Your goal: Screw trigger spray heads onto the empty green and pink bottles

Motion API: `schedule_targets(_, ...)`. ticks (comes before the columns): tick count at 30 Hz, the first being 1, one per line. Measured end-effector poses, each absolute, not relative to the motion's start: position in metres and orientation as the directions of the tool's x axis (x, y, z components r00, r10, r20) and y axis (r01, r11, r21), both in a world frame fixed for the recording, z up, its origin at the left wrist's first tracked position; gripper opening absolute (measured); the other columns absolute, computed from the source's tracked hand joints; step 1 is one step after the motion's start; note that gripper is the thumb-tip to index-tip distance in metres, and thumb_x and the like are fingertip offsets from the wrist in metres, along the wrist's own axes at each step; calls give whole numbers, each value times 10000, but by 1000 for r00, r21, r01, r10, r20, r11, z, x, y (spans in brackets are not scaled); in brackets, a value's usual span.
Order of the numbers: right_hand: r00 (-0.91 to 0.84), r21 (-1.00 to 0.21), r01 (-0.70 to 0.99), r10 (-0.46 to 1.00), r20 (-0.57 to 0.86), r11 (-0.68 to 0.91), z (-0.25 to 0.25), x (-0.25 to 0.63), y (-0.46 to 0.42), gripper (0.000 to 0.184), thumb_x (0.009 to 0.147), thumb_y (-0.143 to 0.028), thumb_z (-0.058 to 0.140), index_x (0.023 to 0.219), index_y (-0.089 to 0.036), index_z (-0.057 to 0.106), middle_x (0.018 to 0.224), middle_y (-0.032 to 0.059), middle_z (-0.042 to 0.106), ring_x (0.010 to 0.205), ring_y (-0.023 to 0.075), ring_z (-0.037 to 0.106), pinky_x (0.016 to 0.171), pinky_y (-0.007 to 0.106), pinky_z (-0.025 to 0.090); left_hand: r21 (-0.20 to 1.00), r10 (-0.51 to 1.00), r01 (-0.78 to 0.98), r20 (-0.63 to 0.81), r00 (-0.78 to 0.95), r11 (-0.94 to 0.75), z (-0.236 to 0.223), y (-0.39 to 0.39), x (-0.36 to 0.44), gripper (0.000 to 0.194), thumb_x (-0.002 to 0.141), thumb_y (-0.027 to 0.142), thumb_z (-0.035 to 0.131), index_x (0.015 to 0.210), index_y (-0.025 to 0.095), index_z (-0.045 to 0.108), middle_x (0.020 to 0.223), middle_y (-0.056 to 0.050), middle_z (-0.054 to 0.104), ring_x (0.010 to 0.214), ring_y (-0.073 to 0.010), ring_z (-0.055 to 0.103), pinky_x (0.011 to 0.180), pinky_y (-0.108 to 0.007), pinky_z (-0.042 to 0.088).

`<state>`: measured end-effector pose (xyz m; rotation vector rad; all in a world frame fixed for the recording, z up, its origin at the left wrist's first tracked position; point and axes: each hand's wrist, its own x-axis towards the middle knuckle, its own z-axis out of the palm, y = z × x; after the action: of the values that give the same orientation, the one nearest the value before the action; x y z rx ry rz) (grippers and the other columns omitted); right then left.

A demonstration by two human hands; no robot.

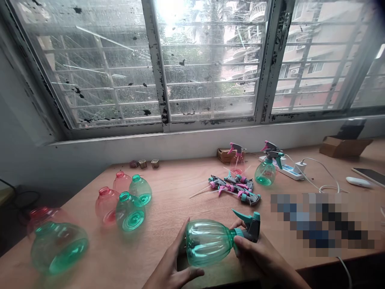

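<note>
A green ribbed spray bottle (209,243) lies sideways in the air low in the middle, its base to the left and its grey-and-teal spray head (251,226) to the right. My right hand (255,251) grips it at the teal collar, thumb in front and fingers behind. Around the base end curves my left hand (176,255), fingers along the bottom of the bottle and thumb below it; part of its contact is hidden. Beyond the bottle lies a pile of loose grey, pink and teal spray heads (233,186) with thin tubes.
Headless green bottles (130,212) and pink bottles (106,204) stand at left. A pink spray bottle (237,162) and a green one (265,172) with heads stand at the back. Nearby are a power strip (293,171), cables, an open cardboard box (345,146) and a phone (369,176).
</note>
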<state>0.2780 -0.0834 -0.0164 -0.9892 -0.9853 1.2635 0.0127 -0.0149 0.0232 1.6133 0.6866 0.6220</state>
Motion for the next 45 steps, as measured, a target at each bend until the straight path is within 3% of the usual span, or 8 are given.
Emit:
schedule_targets(4, 53, -952, -301, 998, 44, 58, -22, 279, -82, 487, 804, -511, 801, 1018, -208, 486, 590, -18, 711, 443, 145, 613, 443, 222, 441, 995, 717, 61, 11, 697, -75, 16, -14, 11, 1101, 781, 258, 819, 1617, 244, 102, 1666, -68, 260, 1532, -319, 230, 1249, -421, 271)
schedule_targets(10, 47, -950, -307, 998, 51, 63, -27, 280, -79, 481, 808, -504, 803, 1016, -204, 491, 591, -15, 717, 444, 145, 624, 447, 218, 441, 987, 724, 114, 6, 690, -116, 15, -14, 3, 1168, 760, 491, 853, 1617, 225, 104, 1687, -76, 190, 1553, -323, 142, 1285, -439, 120)
schedule_targets(14, 49, -951, -304, 998, 46, 59, -18, 278, -82, 462, 811, -494, 804, 1007, -199, 507, 600, -16, 717, 460, 138, 621, 465, 220, 445, 988, 696, 100, 10, 718, -118, 18, -13, 3, 1059, 805, 646, 742, 1603, 194, 212, 1669, -112, 246, 1544, -342, 172, 1279, -473, 146)
schedule_targets(17, 48, -950, -307, 998, 50, 63, -14, 278, -83, 460, 812, -487, 803, 1015, -196, 510, 597, -17, 714, 455, 134, 614, 468, 221, 446, 991, 686, 70, 26, 727, -111, 19, -12, 6, 949, 819, 562, 779, 1578, 254, 301, 1633, -74, 353, 1534, -348, 209, 1260, -456, 236)
schedule_targets(22, 43, -945, -323, 998, 44, 56, -15, 279, -81, 462, 806, -486, 806, 1007, -193, 511, 594, -16, 713, 444, 129, 608, 463, 214, 434, 996, 700, 41, 29, 714, -83, 6, -7, 6, 1079, 792, 430, 852, 1603, 342, 145, 1639, -44, 344, 1509, -331, 289, 1226, -441, 317)
schedule_targets(31, 54, -939, -339, 998, 45, 61, -13, 277, -82, 461, 797, -499, 809, 972, -205, 499, 593, -23, 694, 446, 136, 594, 459, 222, 408, 984, 711, 117, 16, 703, -137, 19, -10, 2, 896, 883, 643, 649, 1578, 194, 304, 1646, -116, 311, 1542, -327, 193, 1273, -465, 193)
schedule_targets(38, 110, -940, -329, 992, 58, 91, -13, 277, -81, 460, 796, -538, 794, 959, -215, 508, 573, -37, 657, 450, 151, 578, 467, 236, 373, 996, 703, 45, 21, 711, -76, 15, -10, 5, 983, 815, 383, 821, 1594, 319, 225, 1597, -61, 417, 1428, -335, 423, 1226, -468, 310)
schedule_targets(45, 108, -940, -330, 993, 54, 87, -13, 277, -80, 455, 793, -535, 798, 943, -215, 511, 580, -32, 662, 440, 148, 577, 466, 237, 377, 991, 694, 51, 49, 718, -123, -2, -4, 3, 1023, 792, 239, 801, 1601, 319, 179, 1606, -66, 397, 1451, -348, 388, 1213, -464, 338)
